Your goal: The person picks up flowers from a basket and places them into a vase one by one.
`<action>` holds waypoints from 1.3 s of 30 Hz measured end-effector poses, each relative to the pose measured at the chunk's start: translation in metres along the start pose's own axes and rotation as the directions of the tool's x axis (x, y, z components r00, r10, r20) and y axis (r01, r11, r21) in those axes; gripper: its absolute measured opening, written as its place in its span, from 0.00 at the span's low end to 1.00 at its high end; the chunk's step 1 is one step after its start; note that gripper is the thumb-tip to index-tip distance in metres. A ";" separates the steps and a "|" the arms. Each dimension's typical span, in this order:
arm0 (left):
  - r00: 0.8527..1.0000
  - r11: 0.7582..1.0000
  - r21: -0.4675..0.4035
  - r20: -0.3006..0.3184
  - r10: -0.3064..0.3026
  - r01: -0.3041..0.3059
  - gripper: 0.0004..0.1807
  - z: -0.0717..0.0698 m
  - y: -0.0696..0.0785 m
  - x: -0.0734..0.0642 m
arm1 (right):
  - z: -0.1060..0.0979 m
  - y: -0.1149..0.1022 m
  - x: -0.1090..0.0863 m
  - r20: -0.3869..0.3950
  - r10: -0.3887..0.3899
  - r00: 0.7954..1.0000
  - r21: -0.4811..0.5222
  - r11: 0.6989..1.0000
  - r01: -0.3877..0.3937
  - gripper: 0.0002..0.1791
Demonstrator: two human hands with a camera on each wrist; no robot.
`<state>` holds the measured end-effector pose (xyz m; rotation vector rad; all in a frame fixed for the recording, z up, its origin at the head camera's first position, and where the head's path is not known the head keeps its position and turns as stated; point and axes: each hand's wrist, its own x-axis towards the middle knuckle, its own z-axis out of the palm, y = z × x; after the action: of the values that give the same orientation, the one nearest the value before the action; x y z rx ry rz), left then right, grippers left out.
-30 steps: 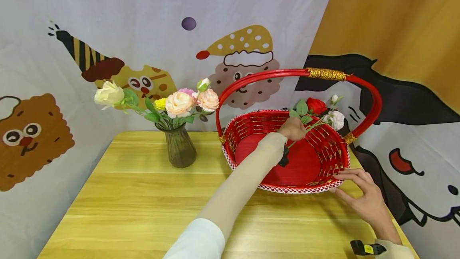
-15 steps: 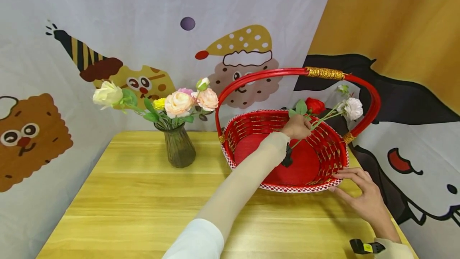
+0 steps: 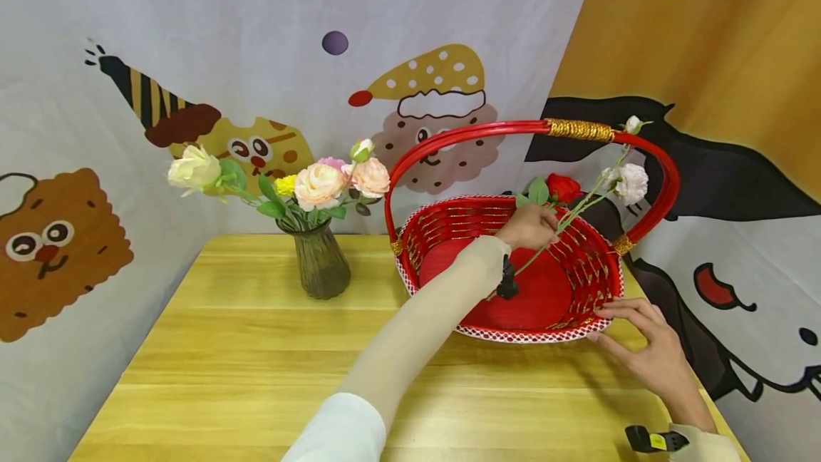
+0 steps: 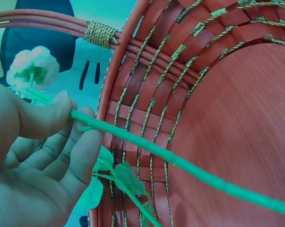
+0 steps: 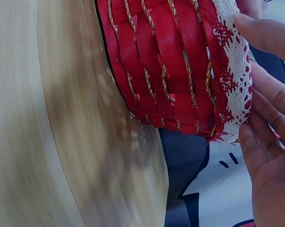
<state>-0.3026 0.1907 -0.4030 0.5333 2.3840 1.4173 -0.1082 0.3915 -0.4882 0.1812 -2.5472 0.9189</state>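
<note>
My left hand (image 3: 531,227) is over the inside of the red woven basket (image 3: 442,212). It pinches the green stem of a white artificial flower (image 3: 631,184) between thumb and fingers. In the left wrist view the stem (image 4: 180,163) runs slantwise across the basket, its bloom (image 4: 34,68) beyond the hand. A small white bud (image 3: 633,124) on the same spray overlaps the handle. A red rose (image 3: 563,188) with green leaves leans at the back right rim. My right hand (image 3: 654,348) holds the lace-trimmed rim (image 5: 237,71) at the front right, thumb outside the wall.
A grey glass vase (image 3: 323,262) holding pink, peach, yellow and cream flowers stands left of the basket on the wooden table (image 3: 256,376). The tall red handle (image 3: 474,135) arches over the basket. A cartoon-printed curtain (image 3: 256,20) hangs close behind.
The white flower's bloom and bud have swung up and right from near the rim, the bud rising to the handle. My left hand has shifted slightly right; my right hand stays on the rim.
</note>
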 end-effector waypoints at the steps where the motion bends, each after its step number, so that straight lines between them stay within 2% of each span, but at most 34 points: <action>1: 1.000 1.000 0.003 0.002 0.006 -0.006 0.06 -0.001 -0.001 0.000 | 0.000 0.000 0.000 0.001 0.000 1.000 0.001 1.000 0.000 0.22; 13: 0.999 0.997 -0.051 0.015 0.052 -0.051 0.09 -0.016 -0.004 -0.001 | 0.000 0.001 0.002 -0.007 -0.016 1.000 0.012 1.000 0.016 0.23; 20: 0.996 0.989 -0.126 0.033 0.078 -0.073 0.08 -0.030 0.003 -0.012 | 0.000 0.001 0.001 -0.008 -0.013 1.000 0.021 1.000 0.013 0.23; 28: 0.992 0.988 -0.118 0.057 0.111 -0.104 0.12 -0.047 0.007 -0.023 | 0.000 0.001 0.000 -0.015 -0.013 1.000 0.040 0.999 0.013 0.23; 35: 0.986 0.978 -0.159 0.076 0.150 -0.137 0.14 -0.062 0.005 -0.033 | 0.000 0.000 0.000 -0.014 -0.012 1.000 0.043 0.999 0.013 0.23; 39: 0.986 0.976 -0.169 0.073 0.152 -0.138 0.13 -0.070 0.005 -0.039 | 0.001 0.001 0.000 -0.013 -0.010 1.000 0.040 0.999 0.010 0.23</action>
<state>-0.2992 0.1211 -0.3632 0.7214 2.1764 1.6014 -0.1083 0.3913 -0.4894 0.1990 -2.5152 0.9645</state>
